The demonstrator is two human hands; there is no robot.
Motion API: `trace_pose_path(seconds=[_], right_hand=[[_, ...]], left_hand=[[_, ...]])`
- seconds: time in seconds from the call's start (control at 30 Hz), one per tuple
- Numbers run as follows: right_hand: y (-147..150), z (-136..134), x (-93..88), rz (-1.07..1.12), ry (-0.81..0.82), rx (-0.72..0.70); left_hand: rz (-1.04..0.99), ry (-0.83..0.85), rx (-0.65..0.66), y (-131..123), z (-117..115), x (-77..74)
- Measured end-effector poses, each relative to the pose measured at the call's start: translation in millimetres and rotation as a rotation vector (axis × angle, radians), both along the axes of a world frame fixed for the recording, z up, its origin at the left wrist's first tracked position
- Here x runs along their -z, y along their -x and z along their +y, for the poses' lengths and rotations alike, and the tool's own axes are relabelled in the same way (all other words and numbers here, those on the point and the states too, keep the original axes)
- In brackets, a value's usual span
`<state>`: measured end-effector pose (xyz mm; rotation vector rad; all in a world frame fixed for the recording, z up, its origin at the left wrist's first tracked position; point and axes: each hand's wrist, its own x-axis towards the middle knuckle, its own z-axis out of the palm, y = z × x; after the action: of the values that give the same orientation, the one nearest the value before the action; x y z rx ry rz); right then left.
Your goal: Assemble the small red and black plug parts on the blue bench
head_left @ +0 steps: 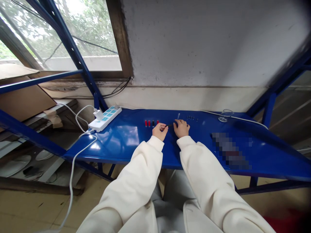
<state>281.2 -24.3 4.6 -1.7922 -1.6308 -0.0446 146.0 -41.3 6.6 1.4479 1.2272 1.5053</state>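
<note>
Left hand (pixel 159 130) pinching a small dark piece (pixel 167 125), right hand (pixel 181 128) loosely curled, its hold unclear, clear cup (pixel 223 117) toward the blue table's (pixel 201 129) back, contents indistinct

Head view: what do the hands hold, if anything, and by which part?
Left hand pinches a small dark piece, gripped part unclear; right hand, cannot tell.

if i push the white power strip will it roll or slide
Its long, boxy body suggests the power strip would slide rather than roll. It looks stiff. The inserted plug and hanging white cord might tug against it.
</note>
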Motion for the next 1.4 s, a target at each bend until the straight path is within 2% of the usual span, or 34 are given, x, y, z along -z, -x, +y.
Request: trace_pose_path(seconds=[0.17, 0.23, 0.5, 1.0, 1.4], right_hand=[[-6.7, -4.0, -7.9, 0.332, -0.314, -0.067], [-8.8, -4.6, -8.8, 0.515, -0.372, -0.096], [-9.9, 0.0, -4.5, 0.916, -0.251, -0.223], [-6.1, -2.1, -9.1, 1.287, -0.066, -0.353], [-7.6, -4.0, -12.8, 1.228, -0.099, -0.389]], left_hand=[[0.017, -0.001, 0.003, 1.2, 0.7, 2.1], [0.01, 0.002, 0.01, 1.5, 0.0, 1.7], [-0.023, 0.017, -0.005, 3.0, -3.5, -4.9], [-0.114, 0.095, 0.018, 5.5, -4.8, -11.6], [-0.145, 0.167, -0.012, 7.3, -4.2, -13.5]])
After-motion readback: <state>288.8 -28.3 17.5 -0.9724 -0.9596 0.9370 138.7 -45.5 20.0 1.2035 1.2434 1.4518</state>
